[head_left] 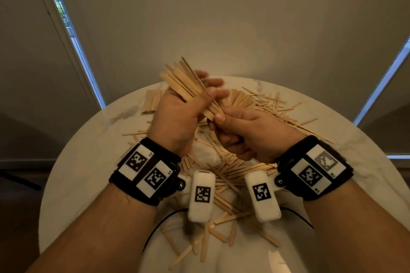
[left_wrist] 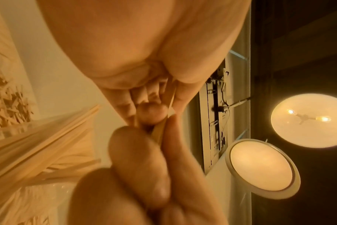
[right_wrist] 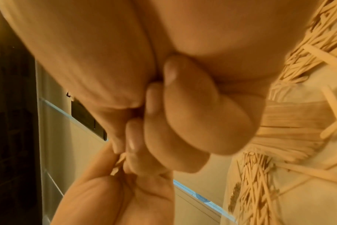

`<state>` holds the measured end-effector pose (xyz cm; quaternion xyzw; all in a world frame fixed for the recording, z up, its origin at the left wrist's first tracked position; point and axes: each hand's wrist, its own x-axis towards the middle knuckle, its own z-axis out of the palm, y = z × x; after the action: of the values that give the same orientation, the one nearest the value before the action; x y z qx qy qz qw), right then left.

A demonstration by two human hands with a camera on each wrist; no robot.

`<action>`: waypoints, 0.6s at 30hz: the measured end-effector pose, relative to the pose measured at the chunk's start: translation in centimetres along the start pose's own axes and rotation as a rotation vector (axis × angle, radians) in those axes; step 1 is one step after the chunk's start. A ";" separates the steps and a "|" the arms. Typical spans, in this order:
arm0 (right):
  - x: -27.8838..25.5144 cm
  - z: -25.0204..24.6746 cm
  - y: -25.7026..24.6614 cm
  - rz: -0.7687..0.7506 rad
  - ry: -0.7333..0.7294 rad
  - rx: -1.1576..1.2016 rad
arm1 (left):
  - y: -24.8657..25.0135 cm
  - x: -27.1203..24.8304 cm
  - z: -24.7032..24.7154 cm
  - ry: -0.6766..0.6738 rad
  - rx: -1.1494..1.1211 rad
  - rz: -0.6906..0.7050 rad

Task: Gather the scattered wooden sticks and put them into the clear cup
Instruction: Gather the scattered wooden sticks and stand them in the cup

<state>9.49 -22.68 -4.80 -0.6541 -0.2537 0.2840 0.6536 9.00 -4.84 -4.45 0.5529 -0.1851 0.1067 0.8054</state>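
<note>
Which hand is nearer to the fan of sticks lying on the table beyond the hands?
Right. The right hand sits just in front of the fan of sticks, pinching the bundle's lower end; the left hand grips the bundle further left.

wristbands [head_left: 146,173]: black, white coded tags | cameras [head_left: 201,199]: white, tagged | cable [head_left: 155,228]: black, probably camera lead

The head view was dim and warm, its edges bowed. Both wrist views glowed orange, blurred around the fingers [left_wrist: 137,159]; beyond them, two ceiling lamps [left_wrist: 262,167] glared.
</note>
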 end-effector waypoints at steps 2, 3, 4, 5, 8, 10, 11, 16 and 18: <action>-0.2 -0.3 0.2 0.033 -0.006 -0.040 | 0.5 0.4 -0.9 0.093 -0.094 0.065; -0.2 -0.4 0.2 0.045 -0.008 -0.069 | 0.7 0.5 -1.3 0.128 -0.110 0.105; -0.2 -0.5 0.3 0.057 -0.008 -0.094 | 0.8 0.5 -1.5 0.146 -0.103 0.132; -0.2 -0.5 0.3 0.066 -0.007 -0.113 | 0.9 0.5 -1.5 0.147 -0.074 0.143; -0.1 -0.5 0.2 0.069 0.007 -0.135 | 0.6 0.3 -0.6 0.106 0.067 0.099; 0.0 -0.5 0.2 0.053 0.027 -0.141 | 0.5 0.1 -0.3 0.088 0.145 0.070; 0.0 -0.5 0.2 0.042 0.036 -0.156 | 0.4 -0.1 -0.3 0.081 0.220 0.068; -0.4 -0.6 -0.3 -0.034 0.072 -0.296 | 0.5 0.1 -0.9 0.150 0.297 0.097; -0.4 -0.5 -0.4 -0.053 0.084 -0.303 | 0.5 0.2 -1.1 0.142 0.300 0.084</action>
<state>9.52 -23.31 -4.37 -0.7496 -0.2831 0.1974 0.5649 9.20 -3.62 -4.27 0.6498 -0.1327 0.2057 0.7196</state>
